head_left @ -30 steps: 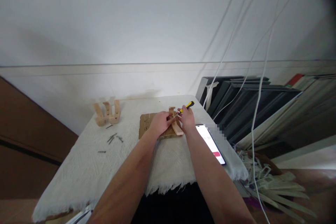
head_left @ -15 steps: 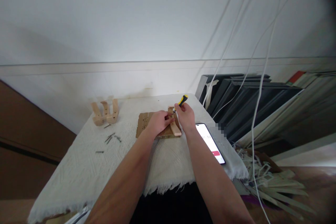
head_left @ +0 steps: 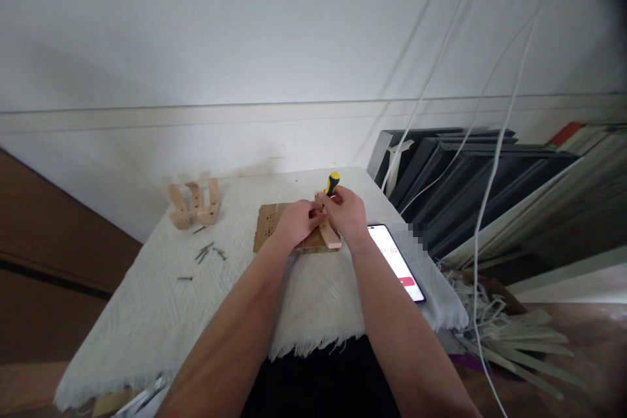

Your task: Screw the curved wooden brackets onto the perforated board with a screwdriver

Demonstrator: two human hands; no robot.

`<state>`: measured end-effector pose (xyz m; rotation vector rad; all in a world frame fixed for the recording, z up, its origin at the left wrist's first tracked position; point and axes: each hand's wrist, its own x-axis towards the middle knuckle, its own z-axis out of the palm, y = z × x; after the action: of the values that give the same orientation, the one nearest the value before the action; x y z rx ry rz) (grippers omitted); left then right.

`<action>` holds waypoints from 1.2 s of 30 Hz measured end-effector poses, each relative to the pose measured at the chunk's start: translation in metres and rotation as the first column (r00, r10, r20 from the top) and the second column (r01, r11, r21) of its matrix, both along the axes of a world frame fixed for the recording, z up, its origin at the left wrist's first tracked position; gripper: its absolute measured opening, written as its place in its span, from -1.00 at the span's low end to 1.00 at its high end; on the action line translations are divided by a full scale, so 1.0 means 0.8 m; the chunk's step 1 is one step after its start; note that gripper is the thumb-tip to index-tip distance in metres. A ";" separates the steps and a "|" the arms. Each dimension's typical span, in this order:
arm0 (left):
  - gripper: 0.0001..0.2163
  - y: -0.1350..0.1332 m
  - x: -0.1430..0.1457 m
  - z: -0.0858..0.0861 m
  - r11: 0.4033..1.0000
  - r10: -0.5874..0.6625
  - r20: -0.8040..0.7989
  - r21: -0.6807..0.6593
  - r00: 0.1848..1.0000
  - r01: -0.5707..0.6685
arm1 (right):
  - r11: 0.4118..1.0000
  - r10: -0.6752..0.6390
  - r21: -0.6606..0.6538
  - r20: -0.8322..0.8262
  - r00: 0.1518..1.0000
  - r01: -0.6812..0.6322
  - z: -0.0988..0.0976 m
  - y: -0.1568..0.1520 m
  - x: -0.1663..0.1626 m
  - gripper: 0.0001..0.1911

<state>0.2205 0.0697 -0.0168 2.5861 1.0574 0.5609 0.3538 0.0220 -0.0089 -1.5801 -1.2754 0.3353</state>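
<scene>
A yellow-and-black screwdriver (head_left: 332, 183) stands nearly upright, tip down, with my right hand (head_left: 347, 212) closed around its lower handle. Beneath it lies a pale curved wooden hook (head_left: 330, 236) on a brown board (head_left: 267, 217) with several small holes at its left. The fingers of my left hand (head_left: 298, 222) are closed at the hook's left side, pinching close to the screwdriver's tip. My fingers hide the tip and whatever it touches.
Several wooden hooks (head_left: 212, 202) stand at the table's back left, with loose screws (head_left: 204, 253) in front of them. A lit phone (head_left: 396, 261) lies by my right forearm. White cables (head_left: 496, 160) hang at the right, before dark panels (head_left: 455, 189). White cloth (head_left: 147, 320) covers the table.
The screwdriver has swung from leaning right to nearly upright, and my right hand has turned with it. My left hand stays at the hook. The whole view has shifted slightly.
</scene>
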 end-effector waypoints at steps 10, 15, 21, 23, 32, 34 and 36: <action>-0.59 -0.002 0.003 0.002 0.997 0.073 -0.035 -0.033 0.997 -0.074 | 0.999 0.011 0.050 0.091 0.996 -0.015 -0.002 0.002 0.000 -0.80; -0.60 -0.002 0.002 0.003 0.997 0.060 -0.037 -0.040 0.998 -0.062 | 0.999 0.034 -0.005 -0.046 0.998 -0.034 -0.003 0.003 -0.001 -0.72; -0.62 -0.001 0.002 0.002 0.998 0.040 -0.013 -0.042 0.999 -0.041 | 0.998 0.054 -0.010 -0.027 0.998 -0.055 -0.004 0.004 0.003 -0.75; -0.62 -0.001 0.002 0.000 0.998 0.050 -0.013 -0.042 0.999 -0.050 | 0.999 0.031 -0.014 0.006 1.000 -0.031 -0.005 0.004 0.003 -0.75; -0.67 -0.002 0.002 0.000 0.998 0.050 -0.016 -0.027 0.999 -0.050 | 0.999 0.005 0.048 0.027 1.000 -0.006 -0.011 0.008 0.000 -0.67; -0.66 -0.003 0.002 0.001 0.999 0.026 -0.007 -0.022 1.000 -0.026 | 0.996 0.034 0.081 0.025 0.999 -0.036 -0.010 0.007 0.000 -0.70; -0.66 -0.003 0.002 0.002 1.000 0.017 -0.001 -0.017 1.000 -0.017 | 0.992 0.068 0.100 0.041 0.997 -0.072 -0.008 0.006 0.001 -0.75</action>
<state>0.2221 0.0675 -0.0154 2.5654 1.0804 0.5519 0.3548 0.0270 -0.0152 -1.4646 -1.3582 0.2809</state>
